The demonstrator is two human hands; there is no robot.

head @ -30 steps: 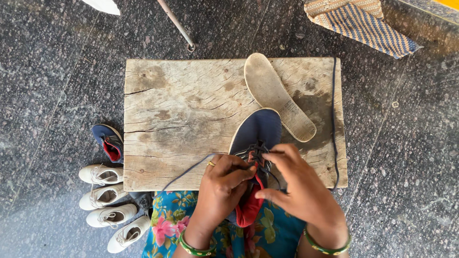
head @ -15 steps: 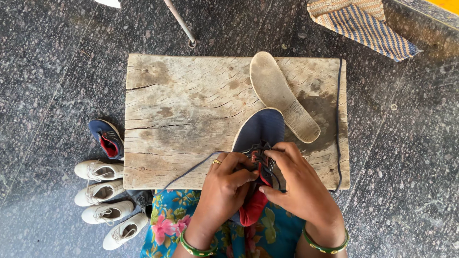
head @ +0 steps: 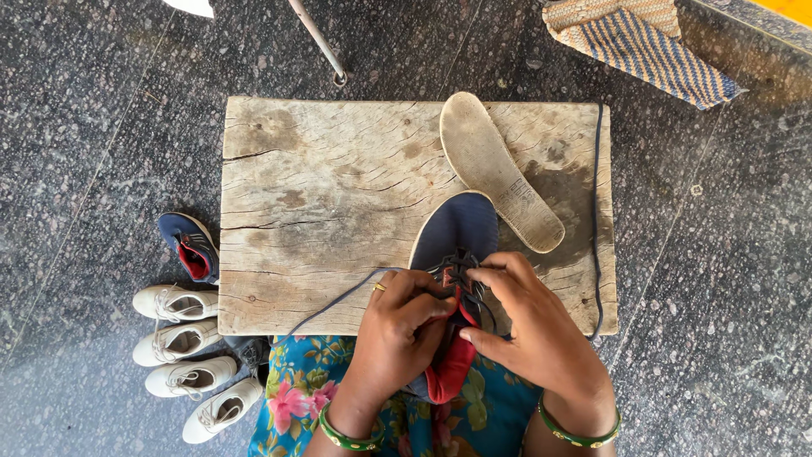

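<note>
Fingers of both hands meet over the laces of a navy shoe (head: 457, 233) in the head view, the only view there is. Those of the left hand (head: 397, 326) are curled tight, pinching at the lacing near the shoe's red tongue, and a dark lace (head: 338, 296) trails away from them toward the person's left, across the wooden board (head: 321, 203). Those of the right hand (head: 533, 326) are bent around the shoe's other side, thumb and forefinger closed on the lacing; exactly which strand each holds I cannot tell. The shoe lies toe pointing away from the fingertips, its toe on the board and its heel hidden under the hands, over a floral garment (head: 296, 389). Just beyond the right fingertips a pale insole (head: 499, 169) rests slantwise on the board, touching the shoe's toe. Well off to the left of the left fingers, on the stone floor, stand a small navy shoe (head: 190, 245) and four white shoes (head: 182, 351). Far beyond the fingers lies a striped woven mat (head: 643, 42).
</note>
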